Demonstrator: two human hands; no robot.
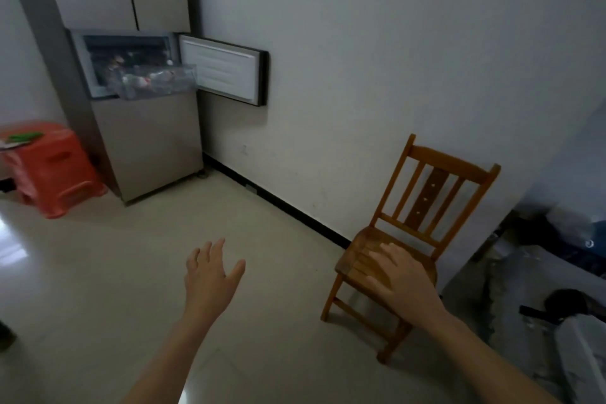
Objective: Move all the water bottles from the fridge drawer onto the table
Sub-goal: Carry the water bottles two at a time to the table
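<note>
Your left hand [210, 272] was held out over the pale floor [98, 272], fingers spread, thumb wide, gripping nothing. Your right hand [400, 275] was stretched out palm down with its fingers straight and a little apart, also holding nothing. It lay over the seat of a wooden chair [426, 193]; you could not tell whether it touched the wood.

Well ahead of your left hand and up to its left stood the fridge [154, 141], far out of reach of both hands. Its clear drawer [183, 75] was pulled partway out at mid height, and the small door [226, 74] beside it hung open toward the wall [360, 75]. Inside the drawer lay the bottles [154, 79], seen only as clear shapes with spots of red, too blurred to count. Nothing of them was near either hand.

Farther left of your left hand, beside the fridge, sat a red plastic stool [52, 167] with something green on top.
</note>
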